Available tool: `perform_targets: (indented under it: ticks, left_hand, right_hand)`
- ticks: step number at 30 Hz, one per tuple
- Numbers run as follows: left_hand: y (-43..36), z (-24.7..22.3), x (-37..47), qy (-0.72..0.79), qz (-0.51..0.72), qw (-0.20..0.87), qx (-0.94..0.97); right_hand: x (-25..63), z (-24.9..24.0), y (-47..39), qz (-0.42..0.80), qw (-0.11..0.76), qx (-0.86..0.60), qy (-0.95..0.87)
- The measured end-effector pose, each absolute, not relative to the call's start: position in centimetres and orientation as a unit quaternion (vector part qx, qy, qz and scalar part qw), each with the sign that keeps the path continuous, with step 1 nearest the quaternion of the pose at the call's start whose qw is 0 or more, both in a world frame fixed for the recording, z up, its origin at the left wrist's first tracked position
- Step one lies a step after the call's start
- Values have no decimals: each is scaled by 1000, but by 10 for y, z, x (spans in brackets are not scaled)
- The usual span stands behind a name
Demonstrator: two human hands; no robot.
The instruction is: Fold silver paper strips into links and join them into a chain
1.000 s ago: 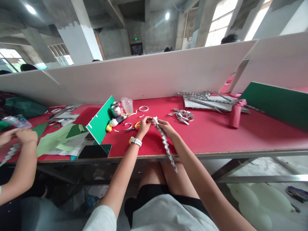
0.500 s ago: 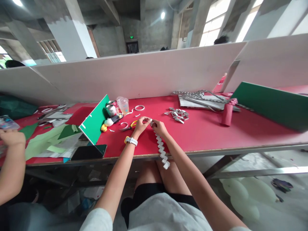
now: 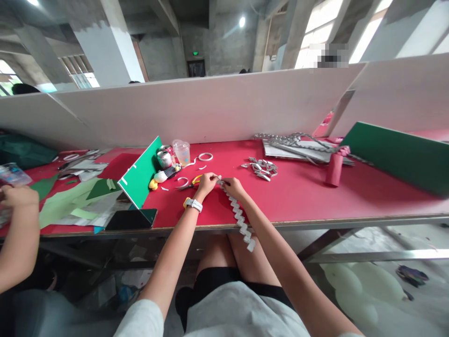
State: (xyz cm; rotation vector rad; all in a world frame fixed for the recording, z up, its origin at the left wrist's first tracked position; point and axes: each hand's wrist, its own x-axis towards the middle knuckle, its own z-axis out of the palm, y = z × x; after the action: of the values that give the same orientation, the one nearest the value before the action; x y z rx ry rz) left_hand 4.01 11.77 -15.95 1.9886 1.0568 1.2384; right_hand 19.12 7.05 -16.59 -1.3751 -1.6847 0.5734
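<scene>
The left hand [image 3: 208, 184] and right hand [image 3: 234, 188] both have their fingers pinched nearly together, holding the top of a gray zigzag chain [image 3: 239, 217]. The chain hangs down from the fingers, past the edge of the red surface [image 3: 298, 196], over the lap. A good long bit looks done, with many folds locked together. A small pile of loose folded pieces [image 3: 264, 168], farther away and to the right of the fingers, is not joined on, so more seems left.
</scene>
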Motion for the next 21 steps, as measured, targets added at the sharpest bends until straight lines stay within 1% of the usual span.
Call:
perform_targets:
  ticks: [6, 15, 21]
  left_hand:
    - [115, -160, 40, 404, 456, 267, 747]
    - [118, -157, 35, 345, 430, 359, 753]
    - [112, -149, 38, 300, 445, 371, 757]
  right_hand:
    - [193, -166, 70, 247, 406, -546, -690]
    - [188, -163, 71, 323, 424, -569, -625]
    - [196, -156, 67, 388, 446, -560, -580]
